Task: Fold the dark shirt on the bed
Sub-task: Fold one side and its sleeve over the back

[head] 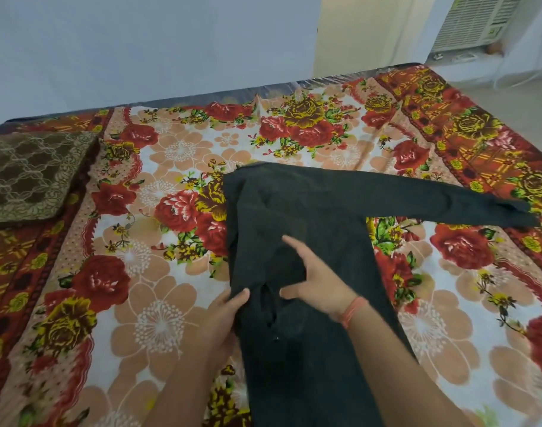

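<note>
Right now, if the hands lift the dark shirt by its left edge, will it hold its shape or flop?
Probably flop: the shirt lies limp, creased under the right hand. The sleeve stretched to the right would likely trail and drag over the bedsheet. It looks thin and light, bunching where the left hand pinches it.

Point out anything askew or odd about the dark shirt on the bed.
The dark shirt lies lopsided: one sleeve sticks out flat toward the right edge of the floral bedsheet, unfolded, while the left side is already tucked in. The left hand pinches the left edge; the right hand presses the middle. No damage visible.
</note>
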